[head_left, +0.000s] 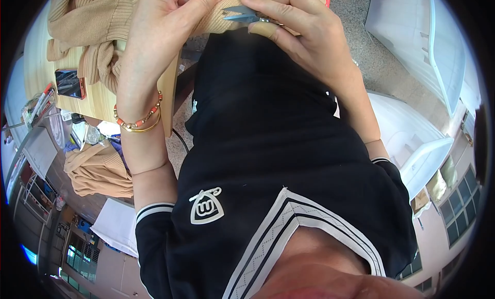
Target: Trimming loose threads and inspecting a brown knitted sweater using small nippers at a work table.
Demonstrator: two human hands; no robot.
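At the top edge, my left hand (165, 28) pinches a beige ribbed knit garment (210, 22) between thumb and fingers; some fingertips are cut off by the frame. My right hand (314, 38) is closed round small thread snips (241, 18), thumb below and fingers above. Their two metal blades are apart and point left, over the knit and close to my left thumb. More beige knit (93, 23) lies bunched on the wooden table (103, 98), left of my left hand.
A dark phone with a red edge (70, 84) lies on the table. Beyond it is a pile of beige knitwear (98, 170) beside clutter. Pale translucent plastic bins (407, 126) stand on the floor to my right.
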